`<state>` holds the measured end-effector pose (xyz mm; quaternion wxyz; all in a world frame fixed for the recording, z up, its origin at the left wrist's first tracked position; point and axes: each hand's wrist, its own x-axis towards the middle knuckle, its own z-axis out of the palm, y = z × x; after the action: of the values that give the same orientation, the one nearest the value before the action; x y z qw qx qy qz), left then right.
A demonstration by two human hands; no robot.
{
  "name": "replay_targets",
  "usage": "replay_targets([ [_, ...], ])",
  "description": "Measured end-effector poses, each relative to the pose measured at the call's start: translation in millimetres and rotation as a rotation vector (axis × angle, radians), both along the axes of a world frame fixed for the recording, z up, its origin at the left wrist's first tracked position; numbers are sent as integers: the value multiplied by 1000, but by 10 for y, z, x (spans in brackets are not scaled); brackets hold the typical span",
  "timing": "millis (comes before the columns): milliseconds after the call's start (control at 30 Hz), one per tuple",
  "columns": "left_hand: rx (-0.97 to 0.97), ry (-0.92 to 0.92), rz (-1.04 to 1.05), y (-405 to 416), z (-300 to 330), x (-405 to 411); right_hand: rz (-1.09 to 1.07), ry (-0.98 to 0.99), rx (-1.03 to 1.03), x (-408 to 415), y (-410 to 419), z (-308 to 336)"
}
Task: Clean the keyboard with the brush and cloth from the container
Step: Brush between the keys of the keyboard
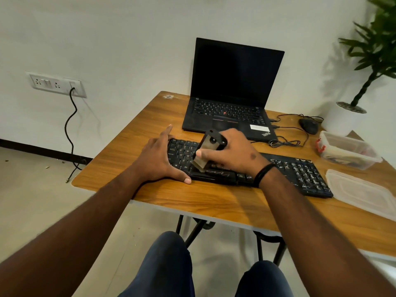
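Black keyboard [300,174] flat on counter [214,202]; brush [206,151] upright on left keys; clear open container [349,155] at right, w/ lid [364,194] beside.

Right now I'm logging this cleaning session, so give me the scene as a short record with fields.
left hand: left hand open, resting on the left end of the keyboard
right hand: right hand grips the brush, bristles down on the keys
keyboard state: white marks visible on the right-side keys
container: container open at the table's right, its lid lying in front of it
cloth: not clearly visible
behind keyboard: laptop, open, screen dark
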<state>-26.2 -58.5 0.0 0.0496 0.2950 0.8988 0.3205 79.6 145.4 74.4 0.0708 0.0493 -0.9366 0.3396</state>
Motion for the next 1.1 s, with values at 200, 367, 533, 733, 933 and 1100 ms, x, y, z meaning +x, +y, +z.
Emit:
replay_targets([
  [200, 6, 1, -4, 9, -5, 5, -100, -131, 40, 116, 174, 80],
  [367, 21, 6, -11, 3, -8, 9, -278, 34, -83, 357, 408, 35],
  [533, 33, -11, -14, 15, -13, 9, -378, 21, -210, 427, 306, -216],
  [733, 20, -3, -3, 8, -15, 9, -268, 37, -241, 194, -249, -268],
  [933, 59, -16, -10, -1, -33, 7, -499, 126, -258, 440, 163, -213],
  [1100, 77, -22, -11, 11, -41, 1, -637, 150, -328, 437, 97, -420],
])
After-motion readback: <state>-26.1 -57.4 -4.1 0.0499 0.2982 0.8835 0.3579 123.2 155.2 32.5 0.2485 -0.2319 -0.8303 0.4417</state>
